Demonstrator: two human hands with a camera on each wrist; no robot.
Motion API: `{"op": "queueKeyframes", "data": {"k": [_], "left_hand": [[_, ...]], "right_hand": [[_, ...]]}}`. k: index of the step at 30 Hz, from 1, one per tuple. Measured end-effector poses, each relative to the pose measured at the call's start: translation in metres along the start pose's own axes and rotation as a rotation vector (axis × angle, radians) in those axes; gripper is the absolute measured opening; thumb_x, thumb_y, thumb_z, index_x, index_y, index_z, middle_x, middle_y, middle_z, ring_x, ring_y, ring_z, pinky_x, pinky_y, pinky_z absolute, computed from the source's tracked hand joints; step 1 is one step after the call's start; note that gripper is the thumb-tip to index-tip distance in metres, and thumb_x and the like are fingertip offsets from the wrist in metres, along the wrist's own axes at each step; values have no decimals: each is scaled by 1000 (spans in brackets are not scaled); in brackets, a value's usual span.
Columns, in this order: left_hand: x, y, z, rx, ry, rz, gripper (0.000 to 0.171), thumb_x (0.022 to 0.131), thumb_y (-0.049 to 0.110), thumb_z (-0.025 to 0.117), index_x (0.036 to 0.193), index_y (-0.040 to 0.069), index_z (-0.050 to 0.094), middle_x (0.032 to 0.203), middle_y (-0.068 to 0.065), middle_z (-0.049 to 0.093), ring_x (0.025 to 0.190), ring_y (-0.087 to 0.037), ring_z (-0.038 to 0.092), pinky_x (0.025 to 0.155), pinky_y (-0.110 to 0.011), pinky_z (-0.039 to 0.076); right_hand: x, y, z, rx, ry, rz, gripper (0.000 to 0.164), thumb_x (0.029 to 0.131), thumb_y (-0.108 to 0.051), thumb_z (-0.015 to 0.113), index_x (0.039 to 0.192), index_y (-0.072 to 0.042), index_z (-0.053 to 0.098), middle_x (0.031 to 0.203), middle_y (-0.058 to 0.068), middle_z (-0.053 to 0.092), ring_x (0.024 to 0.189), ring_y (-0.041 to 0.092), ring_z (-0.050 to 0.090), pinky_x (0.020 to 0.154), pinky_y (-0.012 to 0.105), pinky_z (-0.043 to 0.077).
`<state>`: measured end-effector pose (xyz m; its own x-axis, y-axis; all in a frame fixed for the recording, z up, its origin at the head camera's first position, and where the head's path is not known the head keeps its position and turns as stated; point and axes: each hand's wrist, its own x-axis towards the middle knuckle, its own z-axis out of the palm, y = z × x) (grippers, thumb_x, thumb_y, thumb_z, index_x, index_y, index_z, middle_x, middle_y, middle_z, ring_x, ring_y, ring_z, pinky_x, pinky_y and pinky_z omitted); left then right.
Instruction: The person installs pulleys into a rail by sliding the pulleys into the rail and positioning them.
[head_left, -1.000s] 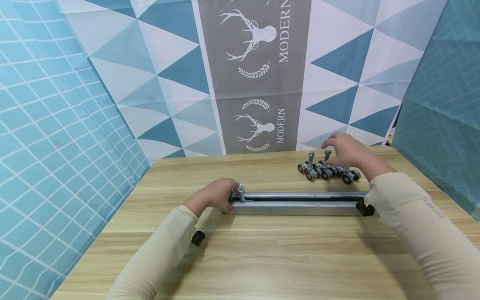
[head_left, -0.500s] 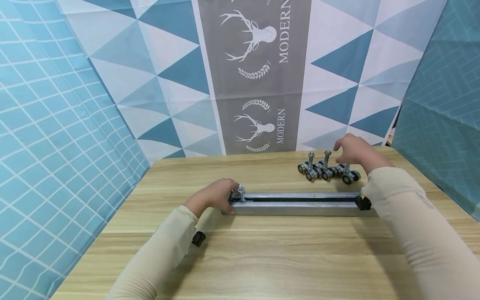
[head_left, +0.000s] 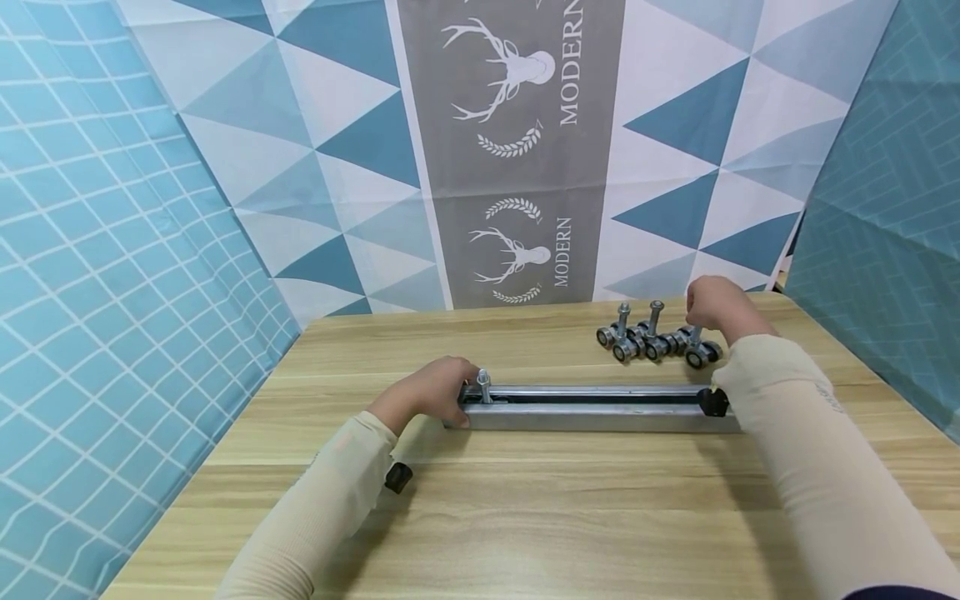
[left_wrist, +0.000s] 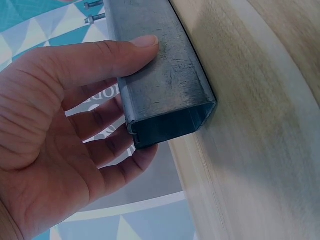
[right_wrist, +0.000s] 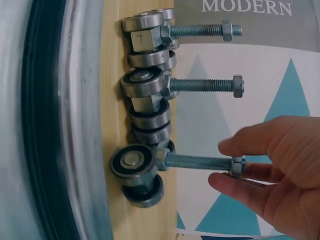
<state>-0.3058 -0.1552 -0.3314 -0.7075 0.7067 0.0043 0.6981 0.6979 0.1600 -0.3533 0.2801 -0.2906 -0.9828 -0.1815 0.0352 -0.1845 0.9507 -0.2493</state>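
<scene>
A steel C-shaped rail (head_left: 585, 418) lies across the table, its slot facing up. My left hand (head_left: 435, 387) grips its left end; in the left wrist view the thumb presses one side wall and the fingers curl behind the opposite one, beside the rail's open end (left_wrist: 172, 125). A bolt with a nut (head_left: 483, 387) stands up from the slot near that hand. At the back right, my right hand (head_left: 716, 304) has thumb and fingers around the threaded bolt (right_wrist: 197, 162) of the nearest roller trolley (right_wrist: 132, 162), close to its end nut.
Several more trolleys with bearing wheels (head_left: 637, 342) stand side by side, bolts upward, left of my right hand and behind the rail. The wooden table (head_left: 525, 508) ends at a patterned curtain (head_left: 517, 167). Black wrist-camera parts (head_left: 712, 402) hang under the right cuff.
My right hand has moved right, from above the middle trolley to the rightmost one, and its fingers have closed in around that bolt. The left hand and the rail have stayed put.
</scene>
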Motion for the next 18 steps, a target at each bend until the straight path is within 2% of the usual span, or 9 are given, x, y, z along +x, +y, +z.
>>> {"op": "queueKeyframes", "data": {"k": [7,11,18], "left_hand": [[-1,0,-1,-14,-5,-6,41,59,12,89,93,6,67,84,0,64,73,-14,52,70,-33,47],[0,0,-1,-28,-11,-14,39,60,11,89,91,5,66,83,-1,63,73,-14,52,69,-33,46],[1,-1,0,-18,-11,-26,40,60,12,90,92,6,66,85,-1,63,73,-14,51,70,-33,46]], "right_hand": [[-1,-3,2,37,64,69,39,83,4,51,52,-15,37,50,-4,27,50,14,24,55,36,33],[-2,-1,2,48,90,66,40,81,5,50,50,-16,35,50,-5,24,50,13,20,53,35,31],[-5,4,0,111,83,64,38,77,5,47,50,-17,34,50,-5,22,50,12,16,50,32,27]]}}
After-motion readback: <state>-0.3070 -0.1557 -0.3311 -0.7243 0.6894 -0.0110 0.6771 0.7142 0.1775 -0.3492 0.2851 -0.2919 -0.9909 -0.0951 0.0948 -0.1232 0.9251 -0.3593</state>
